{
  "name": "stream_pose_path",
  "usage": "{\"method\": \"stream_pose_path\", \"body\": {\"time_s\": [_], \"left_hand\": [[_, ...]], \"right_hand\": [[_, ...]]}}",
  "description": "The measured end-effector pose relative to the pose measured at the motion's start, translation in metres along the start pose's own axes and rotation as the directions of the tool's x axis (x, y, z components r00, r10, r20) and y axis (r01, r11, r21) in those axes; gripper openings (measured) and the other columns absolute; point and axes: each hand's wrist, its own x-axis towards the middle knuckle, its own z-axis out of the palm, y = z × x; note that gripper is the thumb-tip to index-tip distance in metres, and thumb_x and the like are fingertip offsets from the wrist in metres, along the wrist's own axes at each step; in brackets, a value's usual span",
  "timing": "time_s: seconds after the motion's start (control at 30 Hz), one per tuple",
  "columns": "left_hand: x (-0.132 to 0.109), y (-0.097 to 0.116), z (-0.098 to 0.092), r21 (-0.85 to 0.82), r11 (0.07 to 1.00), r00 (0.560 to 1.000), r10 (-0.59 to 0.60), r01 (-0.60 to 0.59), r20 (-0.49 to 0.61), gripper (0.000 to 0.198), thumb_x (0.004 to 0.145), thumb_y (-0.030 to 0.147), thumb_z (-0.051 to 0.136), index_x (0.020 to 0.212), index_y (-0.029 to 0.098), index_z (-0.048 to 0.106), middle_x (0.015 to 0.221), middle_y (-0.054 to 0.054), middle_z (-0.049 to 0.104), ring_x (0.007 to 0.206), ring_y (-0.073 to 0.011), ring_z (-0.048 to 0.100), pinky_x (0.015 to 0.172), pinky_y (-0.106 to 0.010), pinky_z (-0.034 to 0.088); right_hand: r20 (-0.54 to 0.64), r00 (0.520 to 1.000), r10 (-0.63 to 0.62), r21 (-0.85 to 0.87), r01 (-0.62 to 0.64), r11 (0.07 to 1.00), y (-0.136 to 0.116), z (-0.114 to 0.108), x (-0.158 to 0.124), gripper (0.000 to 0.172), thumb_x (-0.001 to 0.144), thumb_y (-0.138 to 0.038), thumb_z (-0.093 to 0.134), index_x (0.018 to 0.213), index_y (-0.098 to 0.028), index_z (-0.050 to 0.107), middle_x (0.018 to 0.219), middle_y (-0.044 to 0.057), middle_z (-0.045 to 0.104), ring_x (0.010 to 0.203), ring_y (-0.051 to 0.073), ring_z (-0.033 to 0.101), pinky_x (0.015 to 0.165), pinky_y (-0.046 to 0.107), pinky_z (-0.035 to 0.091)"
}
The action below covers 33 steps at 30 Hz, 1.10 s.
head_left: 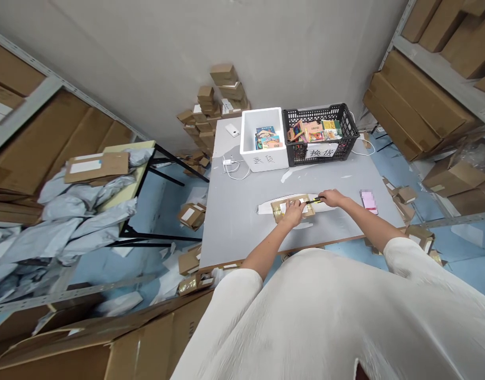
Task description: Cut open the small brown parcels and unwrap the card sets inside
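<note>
A small flat cardboard parcel (pixel 292 205) lies on a grey table (pixel 242 211), on top of a white strip of wrapping. My left hand (pixel 293 214) presses down on the parcel's near side, fingers curled over it. My right hand (pixel 332 198) is closed round a thin dark tool with a yellow part (pixel 314 200), its tip on the parcel's right end.
At the table's far side stand a white foam box (pixel 264 156) and a black plastic crate (pixel 319 150), both holding colourful books. A pink pad (pixel 368 200) lies to the right. A charger cable (pixel 232 168), stacked small boxes, shelving with cartons and grey mailing bags surround the table.
</note>
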Motion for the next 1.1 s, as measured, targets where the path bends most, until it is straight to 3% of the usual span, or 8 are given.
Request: {"method": "stream_pose_path", "body": {"time_s": [0.13,0.23,0.43,0.63,0.8,0.9,1.03,1.1], "left_hand": [[0.001,-0.003,-0.001,-0.016,1.000,1.000,0.007,-0.007,0.002,0.061,0.092,0.022,0.077,0.148,0.030,0.054,0.141,-0.013,0.060,0.141,-0.0346,0.057,0.136,-0.065,0.010],[0.000,-0.005,-0.002,-0.051,0.999,1.000,0.019,-0.020,-0.009,0.061,0.091,0.020,0.078,0.147,0.030,0.055,0.139,-0.012,0.061,0.138,-0.0341,0.059,0.137,-0.065,0.008],[-0.002,-0.002,-0.005,-0.074,0.997,1.000,-0.007,0.007,-0.002,0.062,0.095,0.020,0.072,0.151,0.034,0.050,0.140,-0.010,0.060,0.127,-0.0322,0.067,0.137,-0.064,0.010],[-0.008,-0.005,-0.010,-0.188,0.982,0.996,-0.004,-0.013,-0.092,0.077,0.103,0.030,0.061,0.172,0.030,0.026,0.159,-0.016,0.053,0.149,-0.0322,0.053,0.134,-0.052,0.026],[0.001,-0.016,-0.015,-0.226,0.968,0.966,-0.155,0.107,-0.208,0.065,0.107,0.024,0.048,0.170,0.028,0.035,0.166,-0.016,0.050,0.153,-0.0339,0.048,0.130,-0.051,0.032],[0.008,-0.022,-0.014,-0.179,0.972,0.968,-0.185,0.155,-0.170,0.066,0.100,0.018,0.055,0.165,0.028,0.043,0.162,-0.016,0.053,0.152,-0.0344,0.048,0.130,-0.052,0.032],[0.011,-0.026,-0.010,-0.094,0.988,0.982,-0.133,0.121,-0.135,0.058,0.097,0.017,0.062,0.153,0.028,0.054,0.159,-0.015,0.055,0.152,-0.0340,0.046,0.130,-0.052,0.030],[0.013,-0.026,-0.009,-0.057,0.991,0.983,-0.125,0.118,-0.137,0.054,0.097,0.019,0.063,0.150,0.027,0.056,0.157,-0.016,0.056,0.149,-0.0347,0.047,0.127,-0.052,0.033]], "right_hand": [[0.140,0.989,0.042,0.141,-0.062,0.988,0.017,-0.001,-0.013,0.029,0.098,-0.040,0.064,0.113,-0.025,0.084,0.104,0.008,0.082,0.089,0.025,0.070,0.077,0.032,0.049],[0.172,0.984,0.047,0.217,-0.085,0.972,0.023,0.003,-0.024,0.030,0.098,-0.043,0.064,0.109,-0.024,0.084,0.096,0.005,0.081,0.082,0.022,0.068,0.074,0.030,0.049],[0.020,0.997,0.069,0.172,-0.071,0.983,-0.001,0.014,-0.015,0.033,0.100,-0.045,0.063,0.121,-0.027,0.082,0.116,0.007,0.083,0.098,0.025,0.072,0.086,0.031,0.053],[-0.031,0.987,0.158,0.225,-0.147,0.963,-0.004,0.009,-0.014,0.028,0.105,-0.040,0.060,0.119,-0.023,0.076,0.106,0.009,0.083,0.089,0.024,0.075,0.076,0.028,0.052],[-0.022,0.984,0.179,0.418,-0.154,0.895,0.006,0.003,-0.041,0.030,0.109,-0.043,0.056,0.128,-0.023,0.067,0.092,0.004,0.080,0.077,0.020,0.075,0.071,0.027,0.054],[-0.080,0.991,0.106,0.375,-0.068,0.925,0.000,0.006,-0.054,0.034,0.112,-0.043,0.049,0.133,-0.025,0.069,0.101,0.005,0.081,0.086,0.022,0.076,0.081,0.031,0.056],[-0.135,0.990,-0.035,0.163,0.057,0.985,-0.007,0.013,-0.062,0.041,0.112,-0.037,0.047,0.142,-0.027,0.074,0.124,0.010,0.078,0.113,0.027,0.072,0.102,0.036,0.053],[-0.122,0.990,-0.074,0.064,0.082,0.995,-0.008,0.016,-0.063,0.042,0.109,-0.036,0.054,0.145,-0.029,0.075,0.128,0.011,0.076,0.117,0.028,0.070,0.105,0.036,0.051]]}}
